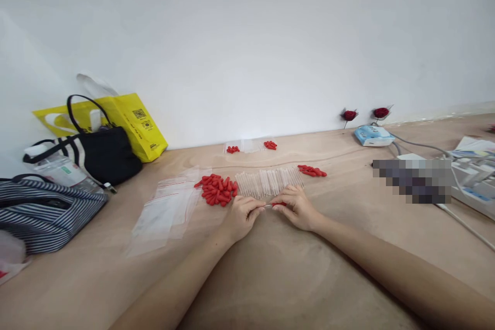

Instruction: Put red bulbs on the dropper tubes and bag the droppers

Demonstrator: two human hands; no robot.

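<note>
Apparently partway: our left fingers (256, 211) pinched a clear tube (268, 207), right fingers (286, 211) a red bulb (278, 204); loose bulbs (217, 190) and laid-out tubes (266, 182) remained.

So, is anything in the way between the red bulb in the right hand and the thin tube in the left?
Nothing visible: only the thin tube shows in the gap between the left hand and right hand, towards the red bulb. The hands partly hide both, so I can't tell whether they touch.
</note>
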